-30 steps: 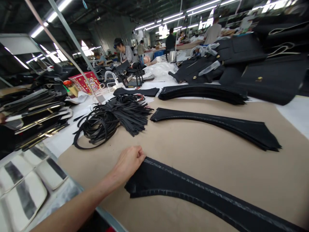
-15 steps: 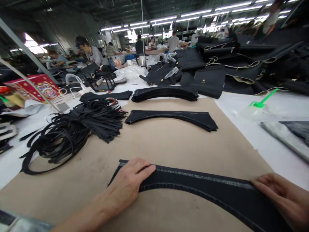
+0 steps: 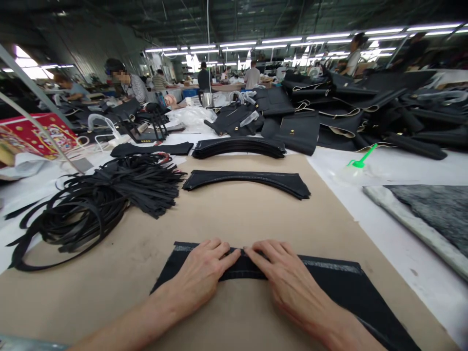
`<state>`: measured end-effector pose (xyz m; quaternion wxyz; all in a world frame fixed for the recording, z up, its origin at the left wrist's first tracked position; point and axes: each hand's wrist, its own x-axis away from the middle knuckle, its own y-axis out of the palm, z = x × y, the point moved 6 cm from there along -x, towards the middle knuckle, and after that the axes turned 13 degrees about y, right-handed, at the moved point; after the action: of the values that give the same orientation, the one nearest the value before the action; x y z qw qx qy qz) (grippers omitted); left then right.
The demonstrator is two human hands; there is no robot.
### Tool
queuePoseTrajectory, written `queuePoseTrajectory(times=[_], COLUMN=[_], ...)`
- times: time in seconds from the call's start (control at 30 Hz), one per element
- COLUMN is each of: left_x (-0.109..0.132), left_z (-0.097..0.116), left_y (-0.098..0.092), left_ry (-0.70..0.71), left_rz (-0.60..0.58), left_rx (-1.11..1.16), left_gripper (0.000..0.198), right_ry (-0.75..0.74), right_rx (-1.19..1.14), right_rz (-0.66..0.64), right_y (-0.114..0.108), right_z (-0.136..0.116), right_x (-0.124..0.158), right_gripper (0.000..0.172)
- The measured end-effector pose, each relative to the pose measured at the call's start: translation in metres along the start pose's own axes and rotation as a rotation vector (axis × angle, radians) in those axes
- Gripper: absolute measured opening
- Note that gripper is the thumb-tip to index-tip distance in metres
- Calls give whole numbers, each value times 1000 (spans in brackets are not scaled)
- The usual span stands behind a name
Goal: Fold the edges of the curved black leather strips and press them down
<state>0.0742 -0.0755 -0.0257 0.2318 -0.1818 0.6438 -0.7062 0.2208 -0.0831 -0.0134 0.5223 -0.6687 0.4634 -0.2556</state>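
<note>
A curved black fabric piece (image 3: 329, 273) with a pale strip along its top edge lies on brown paper (image 3: 234, 222). My left hand (image 3: 204, 265) presses on its left-centre part, thumb and fingertips at the upper edge. Close beside it, my right hand (image 3: 278, 268) rests on the middle of the same piece, the two hands' tips almost touching. Both hands' fingers are bent and pinched near the top edge. Beyond them lie a stack of curved black pieces (image 3: 248, 180) and a thicker stack (image 3: 237, 147) behind it.
Black straps (image 3: 87, 209) lie coiled at the left. Black bags (image 3: 300, 131) are heaped at the back. A bottle with a green nozzle (image 3: 360, 162) and a grey fuzzy slab (image 3: 431, 209) are at the right. A person (image 3: 133, 87) works in the background.
My right hand has moved left from the piece's right end to its middle, beside my left hand. The camera view has turned slightly to the right.
</note>
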Motion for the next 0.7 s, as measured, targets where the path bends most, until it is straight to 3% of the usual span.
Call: queuePoseTrajectory(times=[0.07,0.13,0.3,0.47,0.6,0.7], left_x=[0,1,5,9,22,47], left_z=[1,2,-1,-3,-9,-22], left_y=[0,1,6,11,10,5], left_ry=[6,12,-4,7,-25,-92], left_rz=[8,7,16,134,208,214], left_rx=[-37,-61,-52,-52,-74,-80], left_gripper=[42,42,48,58,56,50], right_ry=[-20,-19,43,193,238,289], right_rx=[59,114,257,456,442,295], right_rz=[-13,13,81,89,101,158], right_y=[10,12,-9,-38,-44,-40], right_z=[-6,5,68,136,166,177], right_x=[-4,2,47,102,126,131], right_gripper=[60,59,60,60,60,50])
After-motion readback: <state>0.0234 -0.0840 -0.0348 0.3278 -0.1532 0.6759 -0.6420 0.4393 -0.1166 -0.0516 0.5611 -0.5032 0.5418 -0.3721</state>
